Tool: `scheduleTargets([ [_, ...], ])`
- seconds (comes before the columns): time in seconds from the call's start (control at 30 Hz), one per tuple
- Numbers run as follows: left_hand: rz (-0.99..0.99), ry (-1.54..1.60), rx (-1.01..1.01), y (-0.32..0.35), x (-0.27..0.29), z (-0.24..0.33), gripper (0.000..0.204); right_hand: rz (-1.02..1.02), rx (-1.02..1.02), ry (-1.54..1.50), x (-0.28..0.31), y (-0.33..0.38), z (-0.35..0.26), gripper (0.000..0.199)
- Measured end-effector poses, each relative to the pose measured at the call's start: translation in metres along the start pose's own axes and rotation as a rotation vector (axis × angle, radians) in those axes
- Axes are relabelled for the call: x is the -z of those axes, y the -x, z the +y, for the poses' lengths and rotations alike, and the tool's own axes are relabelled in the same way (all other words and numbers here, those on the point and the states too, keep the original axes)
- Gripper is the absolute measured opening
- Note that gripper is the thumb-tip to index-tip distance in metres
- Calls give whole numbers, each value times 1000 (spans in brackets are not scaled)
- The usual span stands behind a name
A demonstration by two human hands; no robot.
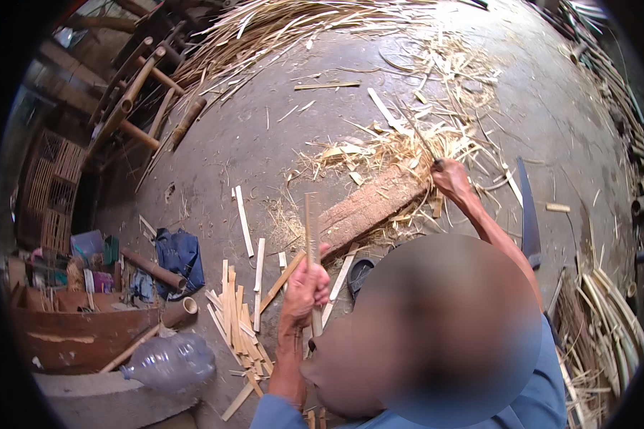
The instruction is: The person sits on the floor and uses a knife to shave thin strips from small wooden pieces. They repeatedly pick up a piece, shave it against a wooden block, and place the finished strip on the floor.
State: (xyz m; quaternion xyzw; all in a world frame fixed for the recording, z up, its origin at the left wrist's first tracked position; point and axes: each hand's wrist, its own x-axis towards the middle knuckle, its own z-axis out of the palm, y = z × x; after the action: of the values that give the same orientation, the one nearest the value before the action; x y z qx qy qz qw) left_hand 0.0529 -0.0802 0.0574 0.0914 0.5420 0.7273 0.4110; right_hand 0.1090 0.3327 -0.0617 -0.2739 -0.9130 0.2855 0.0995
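My left hand (308, 289) is closed round a flat, pale bamboo slat (312, 222), which stands nearly upright in the view. Small marks or notches seem to run along one edge of it. Off to the right, with the arm stretched forward, my right hand (449, 179) grips the dark handle of a knife (416, 129); its long thin blade points away and to the left. Between the hands lies a thick, rough brown wooden plank (372, 204). Fine bamboo shavings (436, 146) heap over its far end, close to the knife. A blurred patch hides much of the lower middle.
Cut bamboo slats (240, 314) lie piled beside my left forearm. A saw (528, 214) rests at the right. To the left are a clear plastic bottle (170, 362), dark blue cloth (179, 257) and a wooden box (86, 325). Long strips (265, 28) spread at the back.
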Motion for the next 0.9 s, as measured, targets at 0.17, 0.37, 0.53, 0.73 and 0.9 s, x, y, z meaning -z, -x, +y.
scheduleTargets([
  [0.17, 289, -73, -481, -93, 30, -8, 28, -249, -181, -451, 3, 63, -72, 26],
  [0.37, 516, -136, -657, -143, 50, -47, 29, -181, -85, -473, -61, 142, -73, 32],
  [0.53, 754, -136, -511, -110, 33, -5, 47, -222, 27, -426, -72, 164, -84, 25],
  [0.73, 838, -654, -399, -87, 19, 4, 55, -453, 360, -648, -78, 133, -165, 24],
  [0.9, 800, -618, -493, -89, 19, -5, 55, -382, -104, -529, -135, 110, -85, 32],
])
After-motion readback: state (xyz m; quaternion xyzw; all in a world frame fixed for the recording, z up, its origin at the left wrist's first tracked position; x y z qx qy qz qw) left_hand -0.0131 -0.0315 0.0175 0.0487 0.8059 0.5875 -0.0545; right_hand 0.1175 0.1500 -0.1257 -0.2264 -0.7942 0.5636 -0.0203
